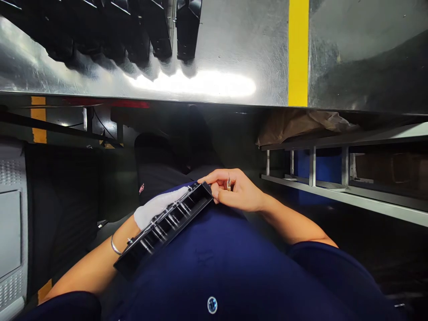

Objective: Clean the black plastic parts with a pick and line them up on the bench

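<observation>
A long black plastic part point(167, 225), open on one side with several ribs or pins inside, is tilted diagonally in front of my body. My left hand point(155, 208), in a white glove, supports it from behind along its length; most of those fingers are hidden by the part. At its upper right end my bare right hand point(230, 189) grips the corner between thumb and fingers. A ring shows on one finger of that hand. Whether a small piece sits in the right fingers, I cannot make out.
Ahead is a metal table point(234, 49) with a yellow tape stripe point(298, 53). Several similar black parts point(189, 31) stand in a row at its left. A metal rack point(351, 196) with a plastic bag point(301, 127) is on the right, a grey panel point(11, 232) at far left.
</observation>
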Demonstrator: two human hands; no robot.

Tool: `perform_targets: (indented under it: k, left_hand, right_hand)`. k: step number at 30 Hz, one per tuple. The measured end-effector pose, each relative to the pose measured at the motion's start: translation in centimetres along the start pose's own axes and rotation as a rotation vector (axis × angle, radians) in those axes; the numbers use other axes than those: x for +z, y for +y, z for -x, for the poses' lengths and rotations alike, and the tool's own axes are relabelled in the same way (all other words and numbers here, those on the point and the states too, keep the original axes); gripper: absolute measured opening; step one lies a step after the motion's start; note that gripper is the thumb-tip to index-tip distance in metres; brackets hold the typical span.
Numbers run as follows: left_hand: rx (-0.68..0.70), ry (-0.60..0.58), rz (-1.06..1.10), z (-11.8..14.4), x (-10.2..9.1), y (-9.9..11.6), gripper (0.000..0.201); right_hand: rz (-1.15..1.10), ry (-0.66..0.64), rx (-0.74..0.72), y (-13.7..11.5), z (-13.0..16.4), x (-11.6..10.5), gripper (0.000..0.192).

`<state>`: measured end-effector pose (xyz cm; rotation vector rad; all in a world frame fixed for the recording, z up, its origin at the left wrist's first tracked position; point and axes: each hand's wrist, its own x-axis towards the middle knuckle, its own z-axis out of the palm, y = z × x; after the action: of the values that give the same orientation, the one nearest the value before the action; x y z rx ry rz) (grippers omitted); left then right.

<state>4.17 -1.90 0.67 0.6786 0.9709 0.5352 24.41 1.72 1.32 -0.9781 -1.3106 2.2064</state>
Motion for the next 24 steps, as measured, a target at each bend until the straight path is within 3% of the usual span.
perform_targets:
  k: [7,12,15,18,21,24]
  left_hand:
    - [-0.062,-0.018,0.103,0.5,-0.8,-1.7,0.031]
    - [-0.121,0.024,0.111,0.2,-2.1,-2.8,0.03]
    - [-0.09,0.085,0.095,0.0,-3.6,-1.9,0.027]
    - [0.091,0.197,-0.007,-0.1,-5.0,0.0,0.038]
    - [0.14,0.231,-0.229,0.2,-5.5,1.8,0.056]
    - [0.085,0.214,-0.406,0.3,-5.0,2.9,0.053]
  right_hand:
    - [0.023,0.025,0.011,-0.1,-0.1,0.3,0.022]
    - [0.044,0.12,-0.015,0.0,-0.8,0.8,0.022]
    - [0.036,0.244,-0.096,0.0,-1.6,0.6,0.033]
    - [0.076,0.364,-0.181,0.0,-2.2,0.0,0.047]
    - [0.161,0.342,-0.211,-0.1,-2.1,-0.6,0.051]
    - [0.272,0.272,-0.195,-0.5,-1.9,-0.6,0.048]
